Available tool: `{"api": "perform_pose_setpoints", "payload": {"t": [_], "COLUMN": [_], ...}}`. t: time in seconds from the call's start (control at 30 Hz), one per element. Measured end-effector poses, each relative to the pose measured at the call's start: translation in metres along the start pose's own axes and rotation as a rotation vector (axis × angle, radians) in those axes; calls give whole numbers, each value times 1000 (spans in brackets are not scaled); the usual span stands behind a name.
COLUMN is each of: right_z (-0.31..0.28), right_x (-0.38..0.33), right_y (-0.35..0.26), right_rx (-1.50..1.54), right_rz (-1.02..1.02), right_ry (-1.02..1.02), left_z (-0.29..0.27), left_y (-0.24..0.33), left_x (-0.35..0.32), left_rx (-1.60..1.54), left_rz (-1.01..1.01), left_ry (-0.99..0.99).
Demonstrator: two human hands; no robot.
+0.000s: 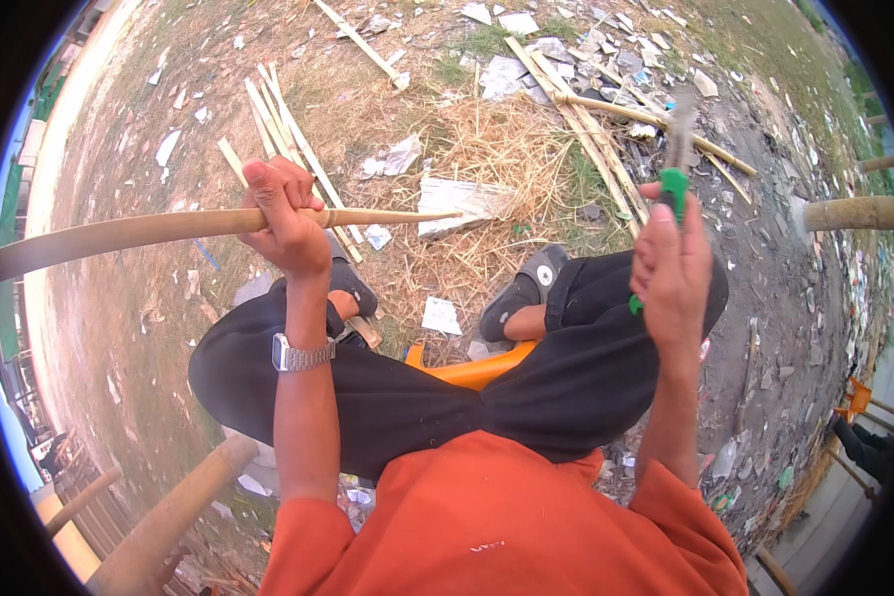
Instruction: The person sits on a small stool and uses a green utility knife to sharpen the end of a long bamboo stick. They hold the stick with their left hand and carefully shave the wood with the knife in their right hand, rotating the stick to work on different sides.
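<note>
My left hand [286, 204] is closed around a long bamboo strip [119, 233], which runs level from the left edge to a narrow pointed end. That tip lies over a pale, chipped wooden block [452, 206] on the ground between my feet; whether it touches the block I cannot tell. On the right, my right hand [673, 263] grips the green handle of a knife [676, 169], raised with its blade upward. The blade is smeared by motion. Thin bamboo shavings [497, 149] lie heaped around the block.
Split bamboo strips [293, 124] lie beyond my left hand, and more bamboo pieces [586, 124] at the far right. An orange stool [477, 371] is under me. Bamboo poles stand at the left [174, 512] and right [857, 214]. Paper scraps and rubble litter the ground.
</note>
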State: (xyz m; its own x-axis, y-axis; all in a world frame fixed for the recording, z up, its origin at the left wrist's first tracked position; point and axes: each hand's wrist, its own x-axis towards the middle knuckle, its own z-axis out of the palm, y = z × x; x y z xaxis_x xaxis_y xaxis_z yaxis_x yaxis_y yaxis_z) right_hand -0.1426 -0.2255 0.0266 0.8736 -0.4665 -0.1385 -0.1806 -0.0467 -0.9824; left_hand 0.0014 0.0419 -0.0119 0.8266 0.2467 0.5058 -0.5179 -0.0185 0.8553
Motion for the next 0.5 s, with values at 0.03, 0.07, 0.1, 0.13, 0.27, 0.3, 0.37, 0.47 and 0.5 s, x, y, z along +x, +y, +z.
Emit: {"api": "perform_pose_setpoints", "payload": {"t": [0.03, 0.07, 0.1, 0.13, 0.27, 0.3, 0.37, 0.47, 0.5], "right_z": [38, 74, 102, 126, 172, 174, 168, 170, 174], "right_x": [0, -6, -11, -17, -37, -35, -27, -28, -29], "right_y": [24, 34, 46, 50, 79, 97, 116, 101, 96], "right_rx": [-204, -271, -287, -279, -413, -516, -555, -514, -482], "right_rz": [-61, -24, -59, -36, -93, -18, 4, -70, -104], "right_ry": [-128, -195, -254, -303, -350, -337, -349, -368, -360], "left_z": [5, 9, 11, 10, 8, 10, 10, 7, 8], "left_y": [0, -1, -1, -1, 2, -1, 0, 1, 2], "left_x": [-2, -3, -5, -2, -6, -8, -9, -11, -10], "left_rx": [-17, -25, -31, -30, -20, -33, -23, -33, -26], "left_rz": [-14, -22, -26, -17, -19, -16, -3, 35, 25], "left_ry": [8, 14, 18, 27, 29, 20, 17, -4, -8]}}
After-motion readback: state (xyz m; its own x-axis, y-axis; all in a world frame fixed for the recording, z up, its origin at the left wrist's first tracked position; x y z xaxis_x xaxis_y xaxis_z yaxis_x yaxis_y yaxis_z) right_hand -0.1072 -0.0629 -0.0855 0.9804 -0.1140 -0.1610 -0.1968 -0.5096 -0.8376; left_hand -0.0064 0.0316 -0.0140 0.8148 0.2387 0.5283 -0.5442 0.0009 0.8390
